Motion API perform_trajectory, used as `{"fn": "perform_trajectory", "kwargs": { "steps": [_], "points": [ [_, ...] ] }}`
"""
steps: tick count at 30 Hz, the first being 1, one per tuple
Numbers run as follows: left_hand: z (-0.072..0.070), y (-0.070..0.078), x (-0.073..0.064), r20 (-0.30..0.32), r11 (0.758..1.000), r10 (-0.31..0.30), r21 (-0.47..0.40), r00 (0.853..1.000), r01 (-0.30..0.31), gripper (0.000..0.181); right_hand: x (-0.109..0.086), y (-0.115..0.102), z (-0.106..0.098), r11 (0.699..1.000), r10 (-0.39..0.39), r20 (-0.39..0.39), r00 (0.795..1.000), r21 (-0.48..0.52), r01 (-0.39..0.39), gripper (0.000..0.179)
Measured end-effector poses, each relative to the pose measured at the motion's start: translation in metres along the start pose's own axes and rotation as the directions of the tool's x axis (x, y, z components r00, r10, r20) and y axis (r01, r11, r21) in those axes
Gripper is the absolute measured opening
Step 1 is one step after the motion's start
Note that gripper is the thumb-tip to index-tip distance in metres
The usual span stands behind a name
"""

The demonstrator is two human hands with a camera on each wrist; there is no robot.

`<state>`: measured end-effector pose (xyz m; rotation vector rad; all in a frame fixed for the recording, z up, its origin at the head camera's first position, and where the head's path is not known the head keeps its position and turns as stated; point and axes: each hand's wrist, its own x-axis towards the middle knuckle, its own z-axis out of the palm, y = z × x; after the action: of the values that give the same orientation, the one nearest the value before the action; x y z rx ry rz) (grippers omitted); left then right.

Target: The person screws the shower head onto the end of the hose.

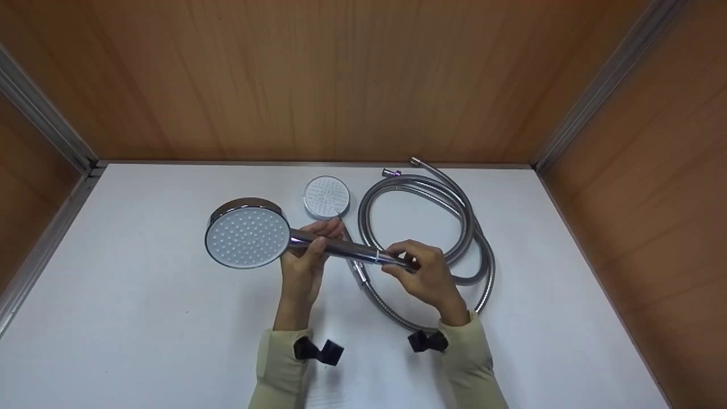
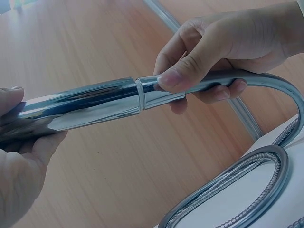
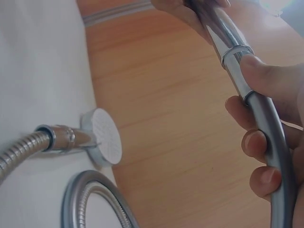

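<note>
Above the white table, a large chrome shower head (image 1: 247,237) is held with its pale, nozzle-dotted face towards the head camera. My left hand (image 1: 303,270) grips its handle (image 2: 80,107) just below the head. At the handle's other end, my right hand (image 1: 429,272) holds the metal end fitting (image 3: 236,73) of a smooth grey shower hose (image 2: 280,88). Thumb and fingers wrap the fitting and the hose behind it. The fitting lines up with the handle, and a thin ring-like seam (image 2: 140,94) shows between them.
Behind my hands lies a smaller shower head (image 1: 326,196), joined to a ribbed metal hose (image 1: 392,314). Coiled hoses (image 1: 365,213) lie to the right, with two end fittings near the back edge. Wooden panels (image 1: 318,79) enclose the table (image 1: 142,318) at the back and sides.
</note>
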<state>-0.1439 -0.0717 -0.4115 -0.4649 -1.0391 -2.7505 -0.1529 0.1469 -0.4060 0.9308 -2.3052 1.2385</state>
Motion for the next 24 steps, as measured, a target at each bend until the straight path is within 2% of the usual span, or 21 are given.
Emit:
{"fn": "perform_trajectory", "kwargs": {
  "steps": [7,13,19,24],
  "points": [
    [0.0000,0.0001,0.0007,0.010,1.000,0.000,-0.020,1.000,0.001,0.022,0.0000,-0.0017,-0.0009,1.000,0.010,0.022,1.000,0.009,-0.010,0.015],
    [0.0000,0.0003,0.0001,0.010,1.000,-0.001,0.001,1.000,0.000,0.021,0.0000,-0.0009,-0.0008,1.000,0.022,0.026,0.999,0.005,-0.022,0.019],
    [0.0009,0.0007,0.0002,0.000,1.000,-0.004,-0.005,1.000,0.004,0.021,0.0013,-0.0025,-0.0011,0.999,0.033,0.001,0.999,-0.030,-0.033,0.034],
    [0.0009,0.0004,0.0001,0.011,1.000,0.002,-0.013,1.000,-0.002,0.021,0.0014,-0.0034,-0.0014,0.999,0.027,-0.016,1.000,-0.046,-0.028,0.030]
  ]
}}
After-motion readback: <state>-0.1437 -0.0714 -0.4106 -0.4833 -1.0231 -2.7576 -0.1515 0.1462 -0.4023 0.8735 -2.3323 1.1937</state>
